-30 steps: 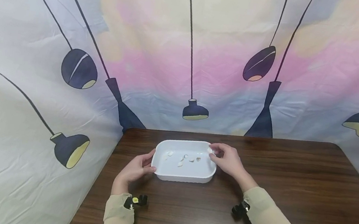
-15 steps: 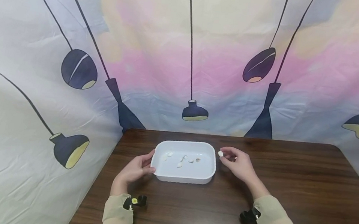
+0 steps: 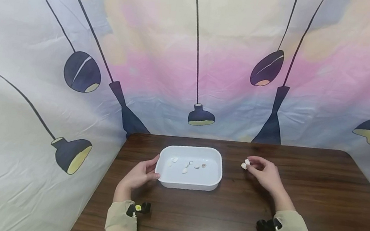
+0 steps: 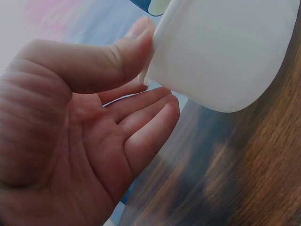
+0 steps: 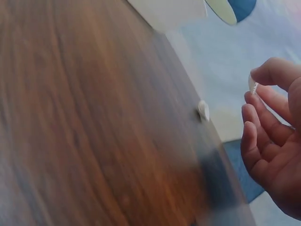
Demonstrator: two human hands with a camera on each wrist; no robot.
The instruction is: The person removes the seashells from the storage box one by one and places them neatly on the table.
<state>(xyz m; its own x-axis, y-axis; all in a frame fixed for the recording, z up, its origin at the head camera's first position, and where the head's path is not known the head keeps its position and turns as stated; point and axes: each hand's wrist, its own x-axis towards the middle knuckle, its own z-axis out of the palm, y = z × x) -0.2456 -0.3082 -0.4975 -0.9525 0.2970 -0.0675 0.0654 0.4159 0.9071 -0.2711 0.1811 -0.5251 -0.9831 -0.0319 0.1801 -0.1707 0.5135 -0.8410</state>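
Note:
In the head view, my left hand grips the left end of a white rectangular tray. Thumb and index finger pinch the tray's rim in the left wrist view, while the other fingers extend below it. Several small seashells lie scattered on the tray's floor. Right of the tray, my right hand pinches a small white seashell between thumb and fingertips. A second pale seashell rests on the table just beyond those fingertips, close to the table's far edge.
The dark brown wooden table carries the tray and the loose shell. A patterned cloth backdrop with printed lamps hangs behind the table and down its left side. Black wrist cameras sit on both cuffs.
My right hand has moved right from the tray's far right corner, carrying the white seashell. The second seashell on the table now shows beside its fingertips. My left hand stays on the tray.

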